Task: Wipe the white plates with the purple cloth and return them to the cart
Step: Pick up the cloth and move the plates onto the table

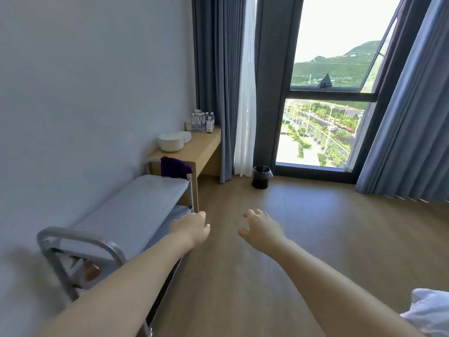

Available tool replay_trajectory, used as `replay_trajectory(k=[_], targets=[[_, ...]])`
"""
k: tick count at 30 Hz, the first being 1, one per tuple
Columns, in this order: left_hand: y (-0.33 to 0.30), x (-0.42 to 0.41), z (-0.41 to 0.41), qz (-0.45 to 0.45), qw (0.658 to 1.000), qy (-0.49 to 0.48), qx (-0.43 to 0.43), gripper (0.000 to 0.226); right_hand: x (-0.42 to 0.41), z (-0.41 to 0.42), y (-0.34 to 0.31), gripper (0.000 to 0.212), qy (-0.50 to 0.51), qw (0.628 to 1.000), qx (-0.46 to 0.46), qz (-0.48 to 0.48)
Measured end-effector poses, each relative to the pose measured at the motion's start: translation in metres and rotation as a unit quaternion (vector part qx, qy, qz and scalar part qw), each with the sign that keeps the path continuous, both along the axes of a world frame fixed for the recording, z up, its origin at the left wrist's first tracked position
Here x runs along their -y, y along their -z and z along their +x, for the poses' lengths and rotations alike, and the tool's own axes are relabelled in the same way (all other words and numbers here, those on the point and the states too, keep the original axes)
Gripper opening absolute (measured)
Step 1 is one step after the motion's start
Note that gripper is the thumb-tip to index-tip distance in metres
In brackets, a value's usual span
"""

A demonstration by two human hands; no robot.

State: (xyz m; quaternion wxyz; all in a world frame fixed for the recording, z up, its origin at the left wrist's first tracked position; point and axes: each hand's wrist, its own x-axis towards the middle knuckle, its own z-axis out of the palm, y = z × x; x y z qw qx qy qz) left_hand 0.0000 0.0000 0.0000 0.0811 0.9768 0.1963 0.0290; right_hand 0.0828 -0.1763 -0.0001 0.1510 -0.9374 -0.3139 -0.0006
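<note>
Left hand (192,229), right hand (261,229) loosely spread, empty; steel cart (80,235); purple cloth (175,166) draped; stacked round white plates (170,141).

Strong daylight enters through the large window (328,93) on the right, and the sky there is overexposed to almost white. The wall (85,81) on the left stays in a cooler, dimmer grey tone. A soft shadow lies on the wall near the cart (80,235). The wide lens bends the curtains (408,117) at the edges. The whole picture is slightly soft, and the forearms near the bottom are blurred.
</note>
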Motion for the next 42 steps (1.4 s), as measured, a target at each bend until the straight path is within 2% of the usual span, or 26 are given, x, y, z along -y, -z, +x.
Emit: replay_trajectory(k=[8, 15, 19, 25, 31, 38, 42], targets=[[0.002, -0.025, 0.114, 0.004, 1.000, -0.008, -0.010, 0.029, -0.042, 0.113, 0.008, 0.040, -0.022, 1.000, 0.005, -0.010], [0.027, -0.066, 0.189, 0.017, 0.999, -0.012, -0.035, 0.028, -0.083, 0.191, 0.028, 0.040, -0.028, 1.000, -0.004, -0.009], [0.044, -0.104, 0.237, 0.016, 0.998, -0.004, -0.065, 0.025, -0.117, 0.240, 0.047, 0.039, -0.018, 0.999, -0.018, -0.030], [0.052, -0.186, 0.331, 0.017, 0.998, 0.011, -0.067, 0.013, -0.195, 0.324, 0.066, 0.040, -0.006, 0.998, -0.024, -0.054], [0.048, -0.259, 0.416, 0.013, 0.996, 0.033, -0.077, 0.016, -0.271, 0.401, 0.069, 0.039, 0.003, 0.998, -0.031, -0.055], [0.074, -0.313, 0.499, 0.002, 0.993, 0.032, -0.116, 0.025, -0.339, 0.489, 0.087, 0.032, -0.007, 0.997, -0.048, -0.062], [0.095, -0.345, 0.558, -0.011, 0.992, 0.011, -0.123, 0.027, -0.375, 0.554, 0.108, 0.041, -0.032, 0.995, -0.053, -0.080]])
